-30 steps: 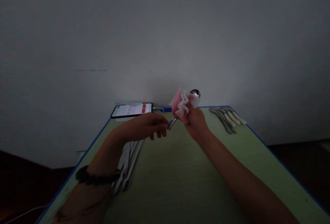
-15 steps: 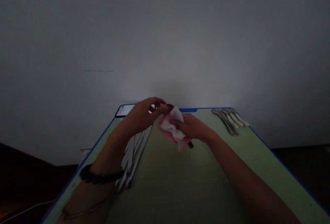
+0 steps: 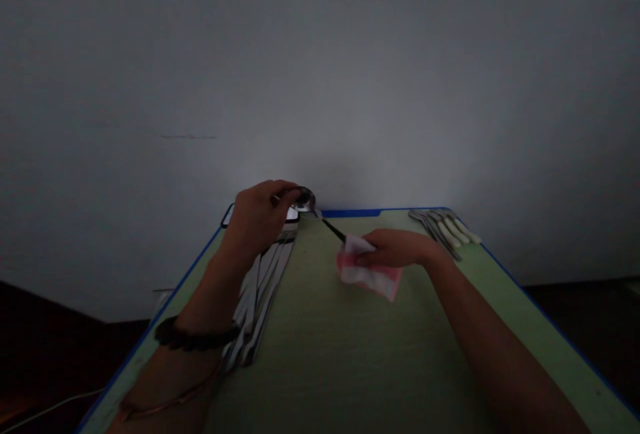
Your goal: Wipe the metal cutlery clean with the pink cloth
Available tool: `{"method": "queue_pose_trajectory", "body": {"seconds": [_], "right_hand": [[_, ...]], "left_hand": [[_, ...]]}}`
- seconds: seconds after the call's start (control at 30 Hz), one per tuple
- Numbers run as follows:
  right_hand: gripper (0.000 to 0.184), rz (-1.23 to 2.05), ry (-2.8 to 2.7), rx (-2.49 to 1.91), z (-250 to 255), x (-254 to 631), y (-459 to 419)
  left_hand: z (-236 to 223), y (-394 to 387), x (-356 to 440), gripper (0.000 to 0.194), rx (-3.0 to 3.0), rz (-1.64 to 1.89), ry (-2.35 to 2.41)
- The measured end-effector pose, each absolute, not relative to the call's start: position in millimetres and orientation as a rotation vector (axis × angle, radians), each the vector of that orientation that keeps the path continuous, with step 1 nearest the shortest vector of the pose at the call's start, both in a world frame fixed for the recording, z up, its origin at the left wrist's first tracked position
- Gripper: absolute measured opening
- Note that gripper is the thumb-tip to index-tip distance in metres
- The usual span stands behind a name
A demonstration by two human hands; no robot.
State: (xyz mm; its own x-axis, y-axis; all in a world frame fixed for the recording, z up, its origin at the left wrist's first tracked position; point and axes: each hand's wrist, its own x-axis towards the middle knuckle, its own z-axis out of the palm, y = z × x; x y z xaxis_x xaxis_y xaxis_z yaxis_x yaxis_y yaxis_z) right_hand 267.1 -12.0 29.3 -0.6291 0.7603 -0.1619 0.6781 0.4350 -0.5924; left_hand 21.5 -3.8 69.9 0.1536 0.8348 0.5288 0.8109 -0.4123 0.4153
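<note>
Nearest, the left wrist wears a black beaded bracelet (image 3: 196, 337) and a thin reddish cord (image 3: 170, 406), over the pale green, blue-edged surface (image 3: 350, 354). Long metal utensils (image 3: 260, 301) lie in a loose bundle beside and partly behind the left forearm; their type is hard to tell in the dim light. Farther in, the right hand (image 3: 400, 247) is closed on a pink-and-white cloth (image 3: 373, 274), which wraps the handle end of a metal spoon (image 3: 334, 229). The spoon slants above the surface, its bowl pinched by the fingers of the left hand (image 3: 263, 214); the hands are apart. Behind the left hand, a phone (image 3: 291, 216) lies mostly hidden. At the far right corner rests cutlery (image 3: 437, 226), some with cream handles, before a plain grey wall (image 3: 320, 74).
</note>
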Motion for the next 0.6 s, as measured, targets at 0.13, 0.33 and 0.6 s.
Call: {"method": "queue_pose_trajectory", "body": {"seconds": [0.13, 0.33, 0.6], "right_hand": [[0.04, 0.863, -2.503, -1.316, 25, 267, -10], [0.038, 1.079, -2.209, -0.917, 46, 255, -17], [0.03, 1.392, -1.71, -0.839, 43, 265, -7]], "left_hand": [[69, -3, 25, 0.027, 2.328, 1.248, 1.678], [64, -9, 49, 0.029, 2.128, 1.34, 1.56], [46, -5, 66, 0.04, 2.146, 1.384, 1.488]]}}
